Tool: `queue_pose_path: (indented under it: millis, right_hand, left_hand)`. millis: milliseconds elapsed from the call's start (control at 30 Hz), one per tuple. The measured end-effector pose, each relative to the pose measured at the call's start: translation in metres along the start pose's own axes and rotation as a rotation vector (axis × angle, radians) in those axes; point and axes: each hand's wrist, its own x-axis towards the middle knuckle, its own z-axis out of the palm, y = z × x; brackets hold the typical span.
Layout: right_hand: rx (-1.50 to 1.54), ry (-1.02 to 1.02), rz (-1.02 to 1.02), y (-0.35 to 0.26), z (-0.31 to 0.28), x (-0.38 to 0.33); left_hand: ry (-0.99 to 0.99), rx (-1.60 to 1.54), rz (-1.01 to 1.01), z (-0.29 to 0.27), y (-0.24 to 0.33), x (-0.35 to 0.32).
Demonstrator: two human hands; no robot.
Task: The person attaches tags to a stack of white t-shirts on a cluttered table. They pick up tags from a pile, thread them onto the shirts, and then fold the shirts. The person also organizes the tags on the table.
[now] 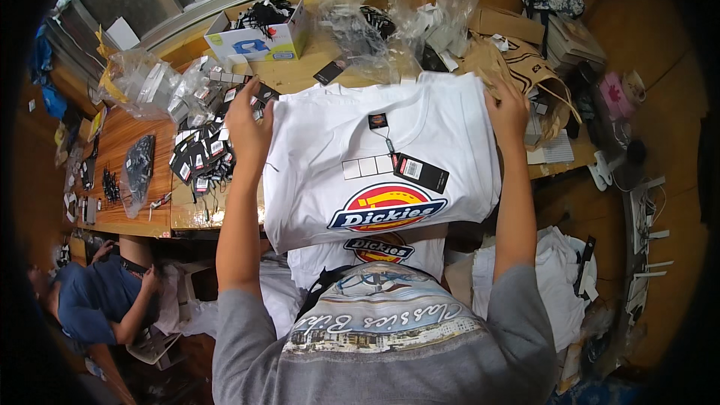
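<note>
A thick folded bundle of white T-shirts (315, 150) lies across the table's near edge in front of me. My left hand (251, 116) grips its left side, fingers at the far corner. At the opposite side my right hand (508, 109) holds the right far corner, its fingertips partly hidden. The top shirt shows a round neckline, a red, yellow and blue chest print (388, 208), a black hang tag (421, 172) on a cord and a strip of blank white labels (367, 167). Below it, nearer my body, another printed white shirt (322, 259) shows.
Black hang tags (202, 156) lie heaped left of the shirts. Behind are a cardboard box (255, 43) of black tags and clear plastic bags (375, 30). A brown paper bag (544, 75) stands at right. White garments (555, 277) lie lower right. Another person (105, 296) sits lower left.
</note>
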Motion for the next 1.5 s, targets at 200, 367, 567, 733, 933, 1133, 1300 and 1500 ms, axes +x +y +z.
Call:
queue_pose_path:
  millis: [200,367,567,733,933,1133,1300,1500]
  right_hand:
    - [0.283,0.168,0.806,0.059,-0.027,-0.165]
    - [1.02,-0.008,1.178,0.054,-0.002,-0.252]
    - [1.068,-0.328,1.259,0.037,-0.025,-0.23]
    - [1.121,-0.579,1.165,0.011,-0.052,-0.19]
    - [0.98,-0.704,0.886,0.005,-0.058,-0.12]
    - [1.112,-0.344,0.912,-0.033,-0.098,-0.007]
    - [1.104,0.075,0.834,-0.065,-0.174,0.002]
    - [1.666,0.009,0.398,-0.004,-0.285,-0.046]
  left_hand:
    - [0.095,0.087,-0.482,-0.042,-0.031,-0.171]
    - [0.071,-0.553,-1.102,-0.014,-0.045,-0.277]
    - [-0.464,-0.822,-1.151,-0.041,-0.022,-0.234]
    - [-0.358,-1.361,-1.505,-0.06,-0.014,-0.194]
    - [-0.415,-1.477,-1.184,-0.056,-0.012,-0.097]
    - [-0.335,-1.696,-0.707,-0.042,0.001,0.053]
    - [-0.889,-2.134,-0.08,-0.105,0.043,0.093]
    - [-1.08,-2.184,0.153,-0.135,0.108,0.104]
